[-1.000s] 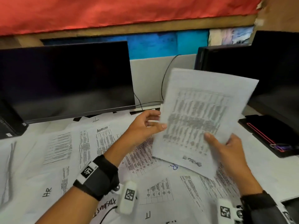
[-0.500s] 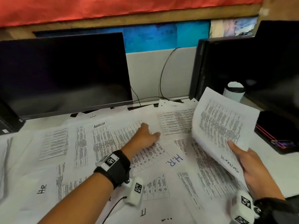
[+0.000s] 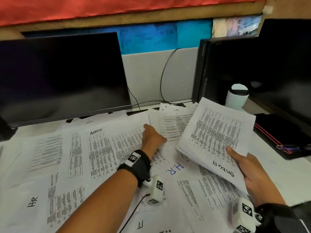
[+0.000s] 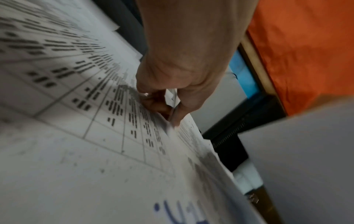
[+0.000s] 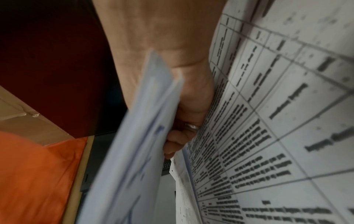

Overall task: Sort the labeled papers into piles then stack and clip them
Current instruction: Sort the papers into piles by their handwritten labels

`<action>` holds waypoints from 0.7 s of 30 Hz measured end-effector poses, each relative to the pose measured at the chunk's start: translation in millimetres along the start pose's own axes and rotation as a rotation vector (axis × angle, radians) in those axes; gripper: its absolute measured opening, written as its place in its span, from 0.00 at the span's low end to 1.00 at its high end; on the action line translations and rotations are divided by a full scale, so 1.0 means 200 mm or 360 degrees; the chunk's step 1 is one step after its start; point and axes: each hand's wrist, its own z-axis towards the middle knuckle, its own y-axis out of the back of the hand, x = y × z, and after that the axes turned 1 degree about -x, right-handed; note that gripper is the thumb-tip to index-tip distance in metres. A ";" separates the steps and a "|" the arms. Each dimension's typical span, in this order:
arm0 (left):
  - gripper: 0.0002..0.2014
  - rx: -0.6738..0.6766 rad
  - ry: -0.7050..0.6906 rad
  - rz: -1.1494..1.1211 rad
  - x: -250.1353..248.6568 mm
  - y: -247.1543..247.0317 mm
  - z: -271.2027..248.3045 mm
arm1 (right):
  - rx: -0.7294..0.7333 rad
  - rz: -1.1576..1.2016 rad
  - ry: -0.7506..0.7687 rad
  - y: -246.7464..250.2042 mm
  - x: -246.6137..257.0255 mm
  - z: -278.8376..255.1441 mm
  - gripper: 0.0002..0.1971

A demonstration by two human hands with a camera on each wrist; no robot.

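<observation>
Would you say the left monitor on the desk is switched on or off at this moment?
It looks off, or at least blank: the left monitor shows a uniformly dark screen with only faint reflections.

A black strap (image 3: 134,163) with a white square coded tag is worn on the bare left forearm. Below the strap, a white camera block (image 3: 155,190) bearing coded squares is hung, trailed by a thin black cable (image 3: 133,214). A similar block (image 3: 243,216) is seen at the right wrist, beside what may be a dark sleeve (image 3: 286,219).

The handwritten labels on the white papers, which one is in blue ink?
The "H.R." label on the white sheet lying between both hands. The "Admin" and "HR" labels are written in dark ink.
</observation>
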 end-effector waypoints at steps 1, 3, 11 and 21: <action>0.27 -0.0010 -0.0001 -0.0131 0.01 0.02 -0.01 | -0.0001 0.0001 -0.0002 -0.01 0.00 0.00 0.17; 0.08 -0.0006 0.0051 -0.0457 0.04 0.07 -0.04 | 0.0001 -0.0003 -0.0008 -0.02 0.02 0.01 0.18; 0.15 0.0479 0.0253 -0.1535 0.20 0.28 -0.51 | 0.0288 0.0059 -0.0295 -0.31 -0.09 -0.03 0.19; 0.30 0.0888 -0.0155 -0.0906 0.44 0.34 -0.87 | 0.0298 -0.0815 -0.0036 -0.47 -0.16 -0.07 0.20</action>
